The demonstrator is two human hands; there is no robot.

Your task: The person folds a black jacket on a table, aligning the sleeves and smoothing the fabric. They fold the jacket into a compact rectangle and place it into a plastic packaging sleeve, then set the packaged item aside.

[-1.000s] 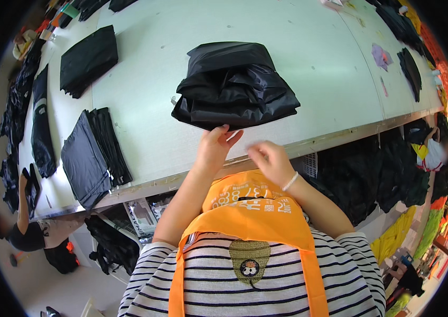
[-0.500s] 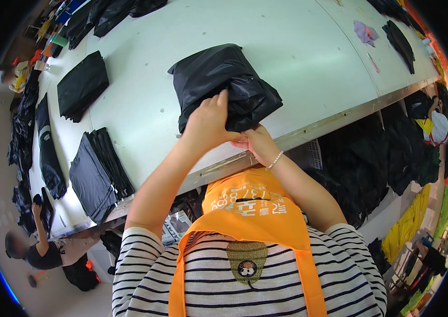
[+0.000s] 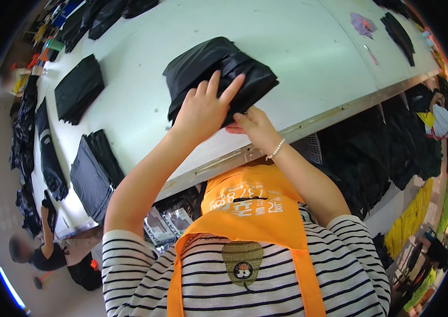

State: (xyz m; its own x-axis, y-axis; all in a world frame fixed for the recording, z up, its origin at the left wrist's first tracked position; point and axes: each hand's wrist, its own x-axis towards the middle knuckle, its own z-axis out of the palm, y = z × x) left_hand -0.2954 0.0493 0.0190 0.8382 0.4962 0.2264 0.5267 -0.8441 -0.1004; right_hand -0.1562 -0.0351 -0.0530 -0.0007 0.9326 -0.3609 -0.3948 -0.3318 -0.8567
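A folded bundle of shiny black fabric (image 3: 197, 63) rests on the white table (image 3: 308, 63) in front of me, its right part bunched into loose folds. Across its near left side lies my left hand (image 3: 202, 105), fingers spread and pressing on the top. My right hand (image 3: 254, 126) is at the bundle's near edge, pinching it with the thumb above and fingers partly hidden underneath. A beaded bracelet (image 3: 275, 150) circles my right wrist.
Stacks of folded black fabric (image 3: 79, 90) (image 3: 93, 171) lie to the left. Toward the far right are a lilac cloth (image 3: 363, 25) and a black strip of fabric (image 3: 398, 39). Dark cloth (image 3: 358, 164) fills the space below the table edge. Another person (image 3: 39, 256) works at lower left.
My left hand has shifted slightly forward and its fingers have spread over the folds. My right hand has turned, its thumb now on the bundle's edge. The bundle's right part looks flatter.
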